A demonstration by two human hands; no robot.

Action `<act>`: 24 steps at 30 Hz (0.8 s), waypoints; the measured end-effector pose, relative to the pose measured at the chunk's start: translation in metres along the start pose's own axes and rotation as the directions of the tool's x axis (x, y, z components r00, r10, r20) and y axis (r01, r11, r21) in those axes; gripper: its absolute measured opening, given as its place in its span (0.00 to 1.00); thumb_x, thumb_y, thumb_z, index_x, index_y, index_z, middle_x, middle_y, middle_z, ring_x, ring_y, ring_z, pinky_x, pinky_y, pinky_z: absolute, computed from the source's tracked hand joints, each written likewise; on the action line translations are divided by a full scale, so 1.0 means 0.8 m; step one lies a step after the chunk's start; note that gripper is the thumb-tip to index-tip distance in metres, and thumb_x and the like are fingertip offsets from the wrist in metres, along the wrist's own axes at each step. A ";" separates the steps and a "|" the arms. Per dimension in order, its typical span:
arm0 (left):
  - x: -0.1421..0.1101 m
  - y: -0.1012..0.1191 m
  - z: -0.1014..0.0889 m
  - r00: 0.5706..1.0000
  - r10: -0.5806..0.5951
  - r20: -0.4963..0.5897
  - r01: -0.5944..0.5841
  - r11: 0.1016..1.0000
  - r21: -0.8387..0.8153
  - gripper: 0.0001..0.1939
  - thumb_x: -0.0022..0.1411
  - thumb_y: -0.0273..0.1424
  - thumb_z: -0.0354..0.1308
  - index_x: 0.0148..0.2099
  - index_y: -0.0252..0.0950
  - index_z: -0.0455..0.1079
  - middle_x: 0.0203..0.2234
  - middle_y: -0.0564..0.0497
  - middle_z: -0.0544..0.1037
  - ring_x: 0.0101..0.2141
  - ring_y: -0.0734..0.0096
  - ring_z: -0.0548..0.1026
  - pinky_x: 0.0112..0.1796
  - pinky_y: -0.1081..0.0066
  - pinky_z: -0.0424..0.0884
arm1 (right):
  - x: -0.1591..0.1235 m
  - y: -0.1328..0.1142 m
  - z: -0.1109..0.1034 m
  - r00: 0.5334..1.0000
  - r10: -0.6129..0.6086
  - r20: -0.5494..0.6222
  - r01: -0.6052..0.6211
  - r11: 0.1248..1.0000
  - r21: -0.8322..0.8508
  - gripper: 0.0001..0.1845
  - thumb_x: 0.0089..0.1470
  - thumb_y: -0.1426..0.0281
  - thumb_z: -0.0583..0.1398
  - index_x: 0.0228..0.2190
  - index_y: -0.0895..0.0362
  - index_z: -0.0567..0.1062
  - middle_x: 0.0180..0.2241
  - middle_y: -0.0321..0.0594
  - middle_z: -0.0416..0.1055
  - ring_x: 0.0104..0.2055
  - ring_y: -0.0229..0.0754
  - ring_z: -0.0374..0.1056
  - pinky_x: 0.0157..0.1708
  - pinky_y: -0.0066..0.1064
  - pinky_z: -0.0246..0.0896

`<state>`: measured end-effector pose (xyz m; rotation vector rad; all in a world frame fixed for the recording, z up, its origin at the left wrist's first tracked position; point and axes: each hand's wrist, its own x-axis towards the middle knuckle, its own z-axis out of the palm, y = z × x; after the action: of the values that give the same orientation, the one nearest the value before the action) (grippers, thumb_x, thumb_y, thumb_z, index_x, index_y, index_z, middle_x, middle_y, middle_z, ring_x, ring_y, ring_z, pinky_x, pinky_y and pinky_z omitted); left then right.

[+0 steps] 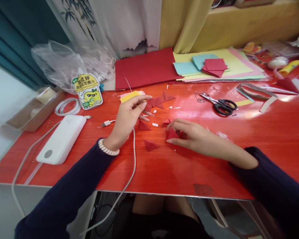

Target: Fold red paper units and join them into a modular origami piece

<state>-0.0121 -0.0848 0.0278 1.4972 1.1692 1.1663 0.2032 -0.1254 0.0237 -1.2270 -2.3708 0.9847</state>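
My left hand (130, 112), with a beaded bracelet at the wrist, pinches a red folded paper triangle (149, 106) between thumb and index finger. That triangle lies against a cluster of similar red folded pieces (161, 100). On the right, my right hand (189, 132) has its thumb and fingers curled round another red folded paper piece (172, 134), close to the table. Just beyond those fingers sits a small red folded piece (166, 122). Between the hands lie two more red triangles, one (144, 125) under the left fingers and one (151, 145) nearer me.
Black-handled scissors (221, 104) lie at the right. Behind are a red sheet (144, 68) and stacked coloured paper (239, 66). A white power bank (62, 139), a coiled cable (67, 107) and a yellow pouch (88, 89) stand left. A white cable (134, 156) crosses the red table (201, 166).
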 end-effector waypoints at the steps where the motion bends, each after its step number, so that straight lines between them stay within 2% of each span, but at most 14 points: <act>1: 0.000 0.000 0.000 1.000 -0.002 0.006 0.003 1.000 -0.003 0.12 0.61 0.26 0.55 0.46 0.37 0.74 0.44 0.48 0.76 0.29 0.77 0.77 0.26 0.78 0.76 | 0.001 -0.001 -0.002 1.000 0.017 -0.023 -0.015 0.997 0.074 0.08 0.58 0.63 0.58 0.33 0.55 0.68 0.35 0.40 0.69 0.35 0.42 0.66 0.36 0.35 0.60; 3: -0.001 0.001 0.001 1.000 -0.002 0.027 0.002 1.000 -0.012 0.12 0.60 0.26 0.55 0.46 0.37 0.74 0.43 0.49 0.76 0.29 0.76 0.76 0.25 0.78 0.76 | 0.002 -0.004 -0.005 0.996 0.063 -0.062 -0.045 0.965 0.258 0.08 0.57 0.63 0.60 0.32 0.54 0.67 0.32 0.38 0.69 0.33 0.42 0.67 0.34 0.35 0.61; 5: -0.002 0.003 0.001 0.998 0.000 0.068 0.000 1.000 -0.012 0.12 0.59 0.25 0.56 0.46 0.37 0.74 0.39 0.49 0.77 0.30 0.75 0.76 0.25 0.78 0.76 | 0.003 -0.004 -0.007 0.985 0.126 -0.120 -0.059 0.892 0.448 0.11 0.55 0.63 0.61 0.31 0.54 0.64 0.28 0.35 0.70 0.30 0.41 0.68 0.31 0.34 0.62; 8: -0.002 0.005 0.001 0.993 0.005 0.116 -0.006 1.000 0.008 0.12 0.59 0.25 0.56 0.45 0.36 0.75 0.34 0.50 0.76 0.32 0.73 0.75 0.24 0.78 0.75 | 0.005 -0.002 -0.010 0.943 0.239 -0.233 -0.045 0.782 0.622 0.15 0.54 0.64 0.62 0.32 0.52 0.59 0.24 0.32 0.71 0.27 0.39 0.71 0.28 0.32 0.62; 12: -0.001 0.005 -0.001 0.993 -0.012 0.121 0.006 0.999 0.043 0.13 0.59 0.25 0.56 0.45 0.36 0.75 0.32 0.50 0.75 0.33 0.74 0.74 0.25 0.80 0.73 | 0.007 0.007 -0.014 0.871 0.366 -0.328 -0.035 0.711 0.702 0.17 0.51 0.66 0.65 0.39 0.52 0.63 0.28 0.34 0.74 0.27 0.39 0.72 0.27 0.31 0.62; 15: -0.002 0.005 -0.001 0.987 -0.048 0.152 0.039 0.997 0.063 0.13 0.59 0.25 0.56 0.46 0.36 0.75 0.32 0.49 0.76 0.33 0.74 0.74 0.26 0.80 0.73 | 0.008 0.011 -0.014 0.852 0.402 -0.334 -0.028 0.673 0.739 0.11 0.51 0.64 0.64 0.35 0.54 0.70 0.33 0.39 0.74 0.33 0.39 0.73 0.29 0.30 0.65; 17: -0.003 0.005 0.001 0.978 -0.083 0.190 0.070 0.995 0.073 0.13 0.59 0.26 0.57 0.46 0.35 0.75 0.36 0.49 0.77 0.32 0.75 0.74 0.27 0.78 0.74 | 0.008 0.011 -0.013 0.853 0.401 -0.334 -0.009 0.652 0.758 0.09 0.51 0.64 0.64 0.32 0.55 0.72 0.36 0.40 0.74 0.36 0.40 0.73 0.30 0.30 0.66; 21: -0.006 0.007 0.003 0.950 -0.132 0.283 0.116 0.990 0.075 0.13 0.57 0.29 0.60 0.46 0.33 0.74 0.43 0.46 0.76 0.34 0.73 0.75 0.32 0.74 0.75 | 0.007 0.009 -0.010 0.888 0.359 -0.288 0.007 0.615 0.788 0.08 0.51 0.67 0.65 0.34 0.56 0.75 0.37 0.39 0.74 0.35 0.39 0.74 0.35 0.32 0.70; 24: -0.007 0.010 0.002 0.936 -0.136 0.324 0.088 0.983 0.159 0.13 0.56 0.31 0.62 0.44 0.33 0.74 0.40 0.47 0.76 0.36 0.72 0.74 0.35 0.74 0.72 | 0.006 0.005 -0.010 0.899 0.333 -0.285 0.010 0.633 0.774 0.06 0.53 0.68 0.64 0.34 0.57 0.76 0.35 0.39 0.75 0.34 0.37 0.73 0.38 0.32 0.70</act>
<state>-0.0096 -0.0921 0.0343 1.6369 1.1032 0.7271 0.2072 -0.1162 0.0264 -1.1380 -1.2693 1.4165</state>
